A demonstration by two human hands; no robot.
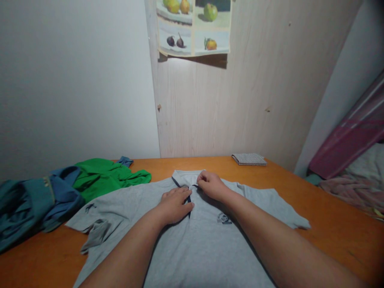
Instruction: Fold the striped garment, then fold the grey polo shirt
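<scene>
A grey polo shirt (192, 252) lies front up on the table, its collar towards the wall and its sleeves spread to both sides. Dark trim shows along the collar and button opening, and a dark printed badge sits on the chest. My left hand (176, 204) rests flat on the shirt, left of the opening, with its fingers stretched out. At the right side of the collar, my right hand (211, 185) pinches the collar edge between thumb and fingers. The left sleeve is crumpled near its hem.
On the orange-brown table (324, 248), a green garment (105, 176) and blue-teal clothes (39, 204) are heaped at the left. A checked folded cloth (249, 159) lies at the back right. Fruit pictures (193, 28) hang on the wall. Pink fabric (345, 140) is at the far right.
</scene>
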